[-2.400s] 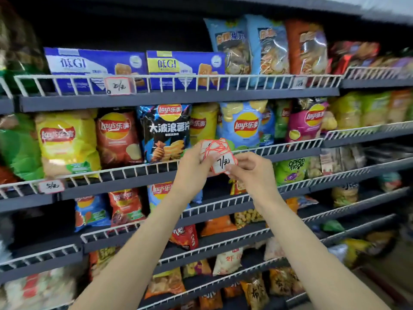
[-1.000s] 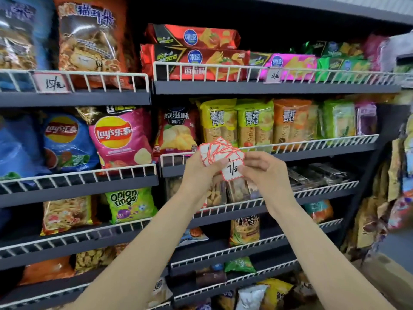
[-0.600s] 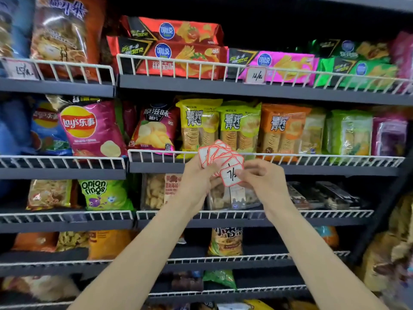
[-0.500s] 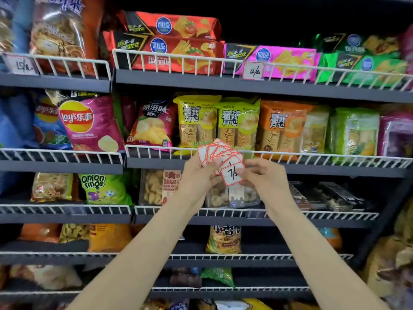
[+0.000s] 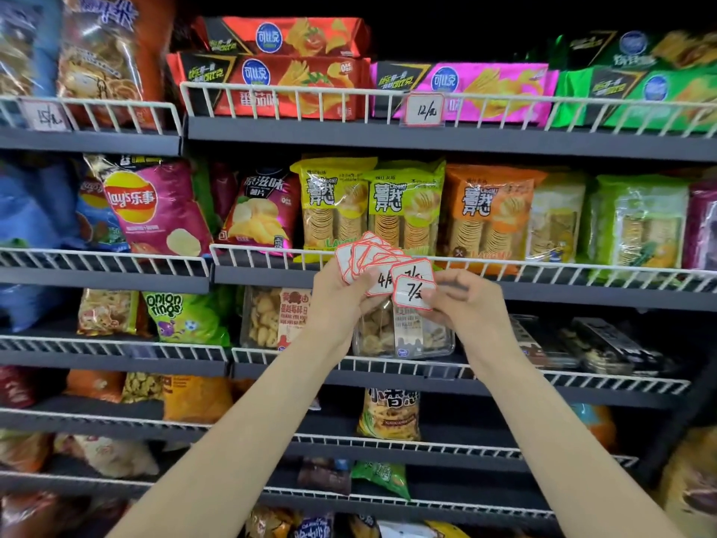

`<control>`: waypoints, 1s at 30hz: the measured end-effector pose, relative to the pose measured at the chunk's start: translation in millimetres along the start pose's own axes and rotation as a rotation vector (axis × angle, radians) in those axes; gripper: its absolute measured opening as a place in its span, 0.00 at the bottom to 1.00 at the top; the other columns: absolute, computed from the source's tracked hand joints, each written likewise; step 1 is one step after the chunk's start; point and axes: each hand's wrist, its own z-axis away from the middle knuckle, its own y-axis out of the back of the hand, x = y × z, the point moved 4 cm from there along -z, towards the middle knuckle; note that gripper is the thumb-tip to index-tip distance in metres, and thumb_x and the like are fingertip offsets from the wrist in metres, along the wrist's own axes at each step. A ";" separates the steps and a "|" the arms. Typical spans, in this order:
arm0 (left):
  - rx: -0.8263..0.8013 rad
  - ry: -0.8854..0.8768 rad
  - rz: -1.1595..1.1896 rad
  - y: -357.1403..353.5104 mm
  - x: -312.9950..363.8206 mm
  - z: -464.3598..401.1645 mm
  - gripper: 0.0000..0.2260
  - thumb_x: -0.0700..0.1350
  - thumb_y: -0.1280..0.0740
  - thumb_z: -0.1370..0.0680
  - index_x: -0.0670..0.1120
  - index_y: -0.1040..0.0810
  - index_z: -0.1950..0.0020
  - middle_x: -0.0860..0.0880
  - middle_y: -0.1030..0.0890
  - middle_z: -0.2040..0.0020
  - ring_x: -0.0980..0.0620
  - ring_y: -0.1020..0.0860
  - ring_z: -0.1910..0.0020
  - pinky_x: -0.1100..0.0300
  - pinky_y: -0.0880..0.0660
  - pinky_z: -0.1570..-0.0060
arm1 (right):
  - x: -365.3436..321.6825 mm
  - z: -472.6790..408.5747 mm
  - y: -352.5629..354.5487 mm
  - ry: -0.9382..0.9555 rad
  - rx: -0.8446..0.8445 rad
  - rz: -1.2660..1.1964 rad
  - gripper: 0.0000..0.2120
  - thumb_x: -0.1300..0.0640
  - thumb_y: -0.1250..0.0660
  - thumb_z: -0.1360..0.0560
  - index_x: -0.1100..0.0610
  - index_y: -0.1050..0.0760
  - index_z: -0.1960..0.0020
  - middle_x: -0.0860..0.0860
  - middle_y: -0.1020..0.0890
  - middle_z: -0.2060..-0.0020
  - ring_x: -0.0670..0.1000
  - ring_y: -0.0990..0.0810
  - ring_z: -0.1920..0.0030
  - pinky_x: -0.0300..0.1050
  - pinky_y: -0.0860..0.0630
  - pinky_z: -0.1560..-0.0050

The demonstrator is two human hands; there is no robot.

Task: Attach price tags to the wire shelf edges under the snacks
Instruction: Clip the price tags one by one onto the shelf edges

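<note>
A fan of red-bordered price tags (image 5: pixel 366 258) is held up in the left hand (image 5: pixel 337 295), fingers curled round the lower edges — most faces are overlapped, and only a "4" on one and part of a "7" on another can be read. The front tag (image 5: pixel 412 293), marked "7", is pinched at its right edge by the right hand (image 5: pixel 461 300), thumb and fingertips closed on it; that grip covers the end of the writing. Both hands are raised just in front of the white wire shelf edge (image 5: pixel 543 267) beneath the yellow-green crisp packs (image 5: pixel 368 205), and a stretch of that rail is hidden behind the tags. To the right, under the orange pack (image 5: pixel 490 211), the rail is seen bare. One shelf up, a mounted tag (image 5: pixel 425 109) reading "12" is clipped to the wire; another tag (image 5: pixel 45 116) at far left is blurred. The clear tubs (image 5: pixel 403 332) on the shelf below are partly masked by the wrists, and the lowest shelves are cut off at the bottom edge.
</note>
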 end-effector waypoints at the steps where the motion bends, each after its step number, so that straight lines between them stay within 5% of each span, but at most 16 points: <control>1: -0.008 -0.010 -0.027 -2.0 -0.9 0.5 0.09 0.36 0.37 0.22 0.49 0.24 0.47 0.46 0.17 0.49 0.47 0.19 0.47 0.56 0.20 0.50 | 0.3 -0.2 -0.6 -0.004 0.000 -0.005 0.07 0.69 0.33 0.27 0.58 0.24 0.55 0.52 0.16 0.60 0.46 0.16 0.63 0.37 0.20 0.62; 6: 0.012 -0.076 -0.152 -5.4 1.7 -0.9 0.10 0.36 0.36 0.22 0.45 0.24 0.42 0.44 0.18 0.46 0.46 0.19 0.47 0.53 0.20 0.50 | -0.1 -1.4 -5.0 -0.008 -0.035 0.008 0.09 0.68 0.32 0.27 0.62 0.24 0.48 0.55 0.16 0.60 0.46 0.16 0.63 0.36 0.20 0.63; 11: 0.090 -0.121 -0.150 6.3 11.9 -4.3 0.10 0.35 0.37 0.22 0.46 0.26 0.43 0.49 0.19 0.51 0.55 0.19 0.52 0.67 0.21 0.61 | -2.7 -8.4 12.4 0.080 0.106 0.028 0.19 0.70 0.34 0.26 0.51 0.26 0.42 0.56 0.17 0.59 0.50 0.15 0.60 0.41 0.19 0.61; 18: 0.008 -0.074 -0.122 6.5 11.0 -3.6 0.10 0.35 0.36 0.22 0.49 0.25 0.45 0.47 0.18 0.48 0.51 0.18 0.49 0.63 0.20 0.57 | -16.0 -11.9 -3.4 0.173 -0.009 0.242 0.16 0.70 0.39 0.25 0.53 0.19 0.61 0.52 0.16 0.58 0.48 0.16 0.59 0.42 0.18 0.59; 23: -0.028 -0.056 -0.056 5.8 14.0 -3.5 0.11 0.34 0.36 0.23 0.49 0.24 0.47 0.47 0.17 0.50 0.49 0.18 0.50 0.62 0.20 0.56 | -22.1 -9.2 -15.7 0.145 -0.069 0.141 0.05 0.61 0.31 0.27 0.60 0.18 0.59 0.54 0.15 0.61 0.51 0.16 0.60 0.44 0.18 0.60; 30: -0.078 -0.022 -0.001 6.2 15.0 1.3 0.09 0.36 0.36 0.22 0.48 0.24 0.46 0.47 0.17 0.49 0.50 0.18 0.49 0.59 0.20 0.52 | -19.9 -11.1 -14.9 0.113 -0.074 0.125 0.02 0.65 0.29 0.29 0.64 0.19 0.60 0.58 0.15 0.61 0.53 0.16 0.61 0.39 0.19 0.63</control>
